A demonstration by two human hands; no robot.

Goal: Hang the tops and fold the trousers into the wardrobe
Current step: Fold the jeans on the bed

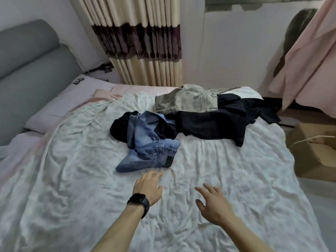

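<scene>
Two bare hands reach across a rumpled bed toward a heap of unsorted clothes, the sorting by all appearances not yet begun. The left hand, a dark watch on its wrist, hovers just short of a crumpled pair of blue jeans, fingers loosely spread and holding nothing. The right hand hangs open and empty over bare sheet, well apart from any garment.

The jeans lie nearest, tangled with a black garment. Behind them sit pale camouflage-print trousers and a spread of dark clothing, whose kind cannot be told from here. No wardrobe or hanger is in view.

The jeans look the likely first pick: the next move calls for gripping the waistband, pulling the denim free of the black piece and shaking it flat on the open sheet for folding.

An open cardboard box stands on the floor beside the bed; a pale cord shows at its opening, the rest of its contents hidden.
</scene>
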